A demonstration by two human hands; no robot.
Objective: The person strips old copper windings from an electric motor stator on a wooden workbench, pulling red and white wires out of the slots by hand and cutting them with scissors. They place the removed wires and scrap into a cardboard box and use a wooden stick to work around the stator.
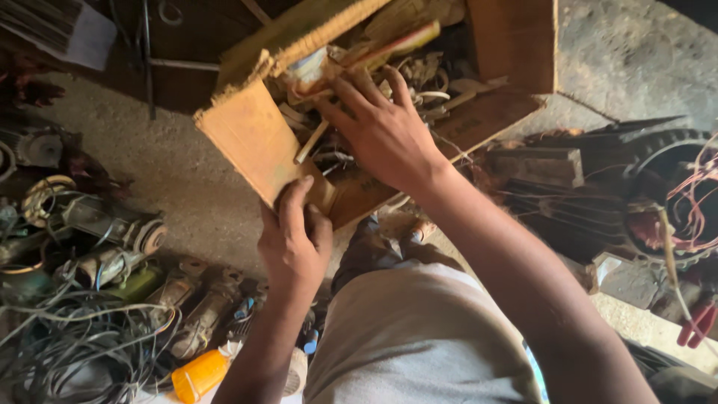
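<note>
Two hands work at one cardboard box (254, 142); the left hand (295, 243) pinches the box's near corner. The right hand (385, 131) rests inside the box, fingers (359, 88) spread on the junk (419, 71).

A brown cardboard box (250, 142) is held up off the floor and tipped over. It is worn and frayed at its 12 o'clock edge. Old wires and sticks (351, 63) are stuffed inside.
</note>
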